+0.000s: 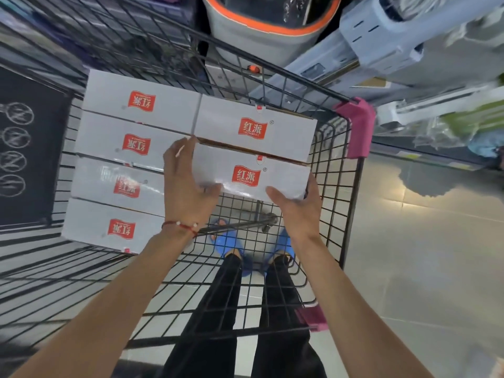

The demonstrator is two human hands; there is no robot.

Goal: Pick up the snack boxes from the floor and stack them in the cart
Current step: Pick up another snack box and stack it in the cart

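White held box (252, 177): centre of the frame, inside the cart (339, 205), its far long edge close against the neighbouring box (255, 125) above it; I cannot tell whether it rests on anything yet.
Grip: left hand (188, 184) wraps the box's left end and right hand (298, 210) its right end, each with the thumb on the top face and the fingers curled round the end. Both are clamped on the box.
Stacked boxes: a column of four (122, 165) fills the left half of the frame, logos upside down. The two on the right read upright.
Risk, drop: open wire shows just below the held box, so if nothing supports it, letting go would probably let it fall or tip towards the cart bottom.
Risk, fingers: the left fingertips sit in the seam beside the column, and pushing the box home could pinch them.
Risk, misfit: a skewed box would likely ride up on its neighbour and leave an uneven layer.
Risk, rolling: the cart may creep under a push.
Surface: black wire grid, with blue sandals (227, 242) visible through it and a pink corner guard (357, 126) at right.
Room: glossy pale tiled floor (409, 255) at right, a grey bucket with an orange rim (272, 25) at the top and blue-grey plastic goods (381, 50) at upper right. It looks like a shop aisle.
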